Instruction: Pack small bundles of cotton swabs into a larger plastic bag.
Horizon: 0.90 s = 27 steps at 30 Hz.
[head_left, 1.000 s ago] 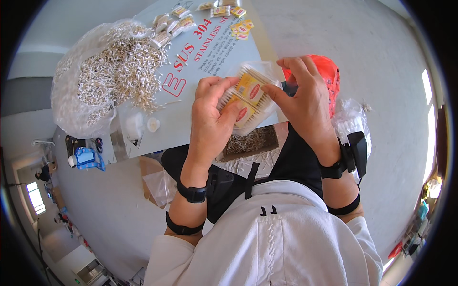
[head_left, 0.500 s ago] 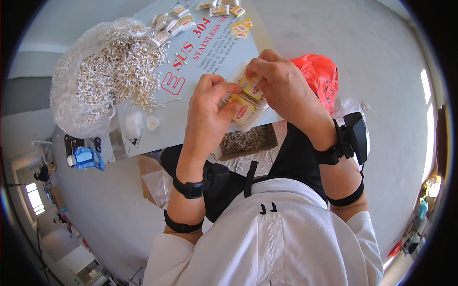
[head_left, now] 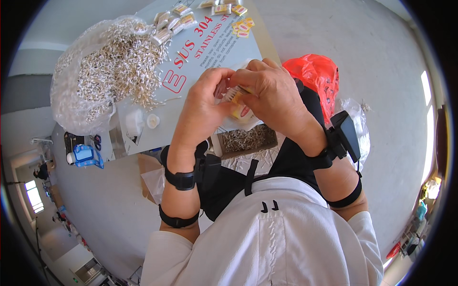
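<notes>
Over the table's near edge, both of my hands close on a clear plastic bag of cotton swabs (head_left: 238, 107), with a yellow label showing inside. My left hand (head_left: 204, 102) grips its left side, thumb pressed against the front. Curled across the top and right side is my right hand (head_left: 272, 93), which hides much of the bag. Swab tips show between the hands. Just below the bag, an open cardboard box (head_left: 216, 145) holds loose cotton swabs (head_left: 245, 137).
A big clear bag (head_left: 62, 102) spills a heap of cotton swabs (head_left: 126, 66) over the table (head_left: 181, 114). Small swab packs (head_left: 175, 23) and yellow cards (head_left: 243, 27) lie at the far edge. A red plastic bag (head_left: 315, 69) is at right, scissors (head_left: 98, 142) at left.
My right hand has moved down and left over the bag, closer to my left hand. The bag, flat and mostly visible before, is now largely covered.
</notes>
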### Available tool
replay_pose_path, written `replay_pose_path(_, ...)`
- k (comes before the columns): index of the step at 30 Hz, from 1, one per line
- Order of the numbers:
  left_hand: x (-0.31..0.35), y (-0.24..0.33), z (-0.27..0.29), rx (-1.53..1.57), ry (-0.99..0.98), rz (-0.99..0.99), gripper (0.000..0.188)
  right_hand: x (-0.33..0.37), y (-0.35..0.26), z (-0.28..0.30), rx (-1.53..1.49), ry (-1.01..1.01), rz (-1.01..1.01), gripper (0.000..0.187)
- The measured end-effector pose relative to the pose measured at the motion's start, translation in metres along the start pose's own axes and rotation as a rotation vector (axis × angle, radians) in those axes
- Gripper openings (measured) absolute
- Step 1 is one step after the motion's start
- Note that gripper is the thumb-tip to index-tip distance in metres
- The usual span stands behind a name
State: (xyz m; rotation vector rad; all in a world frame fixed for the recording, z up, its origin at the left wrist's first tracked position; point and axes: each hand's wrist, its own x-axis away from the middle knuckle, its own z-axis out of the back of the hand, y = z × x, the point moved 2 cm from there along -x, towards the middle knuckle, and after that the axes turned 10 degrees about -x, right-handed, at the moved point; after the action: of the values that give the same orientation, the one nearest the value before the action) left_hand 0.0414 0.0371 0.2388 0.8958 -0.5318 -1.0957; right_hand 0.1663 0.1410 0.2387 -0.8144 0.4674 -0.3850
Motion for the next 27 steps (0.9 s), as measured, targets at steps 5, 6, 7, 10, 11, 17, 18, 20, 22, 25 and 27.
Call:
replay_pose_path(5, 0.001, -0.001, 0.010, 0.021, 0.049, 0.048, 0.036, 0.005, -0.003, -0.007, 0.121, 0.081, 0.088, 0.025)
replay_pose_path(6, 0.002, 0.000, 0.011, 0.011, 0.102, 0.072, 0.033, 0.005, -0.005, -0.007, 0.143, 0.090, 0.111, 0.023)
replay_pose_path(7, 0.003, 0.000, 0.013, 0.010, 0.104, 0.075, 0.033, 0.005, -0.006, -0.007, 0.141, 0.088, 0.112, 0.023)
replay_pose_path(10, 0.004, 0.000, 0.016, -0.319, 0.078, 0.187, 0.024, 0.002, -0.007, -0.007, 0.198, 0.005, 0.110, 0.026)
replay_pose_path(11, 0.003, 0.005, 0.018, -0.344, 0.081, 0.190, 0.019, 0.001, -0.006, -0.007, 0.219, -0.022, 0.134, 0.025)
replay_pose_path(17, 0.007, 0.010, 0.004, -0.298, 0.228, 0.066, 0.012, -0.005, 0.000, -0.011, 0.245, -0.052, 0.184, 0.020)
replay_pose_path(18, 0.009, 0.012, 0.002, -0.273, 0.299, 0.005, 0.013, -0.005, 0.000, -0.011, 0.235, -0.041, 0.178, 0.018)
replay_pose_path(20, 0.012, 0.022, -0.002, -0.314, 0.281, -0.106, 0.015, -0.005, 0.004, -0.008, 0.213, -0.036, 0.171, 0.017)
replay_pose_path(22, 0.018, 0.032, 0.000, -0.360, 0.266, -0.212, 0.016, -0.006, 0.006, -0.006, 0.183, -0.032, 0.168, 0.017)
replay_pose_path(25, 0.018, 0.038, -0.008, -0.558, -0.028, -0.305, 0.017, -0.009, 0.010, -0.003, 0.134, -0.062, 0.146, 0.016)
replay_pose_path(27, 0.011, 0.032, -0.011, -0.624, -0.115, -0.250, 0.014, -0.008, 0.016, 0.002, -0.099, -0.090, 0.108, 0.012)
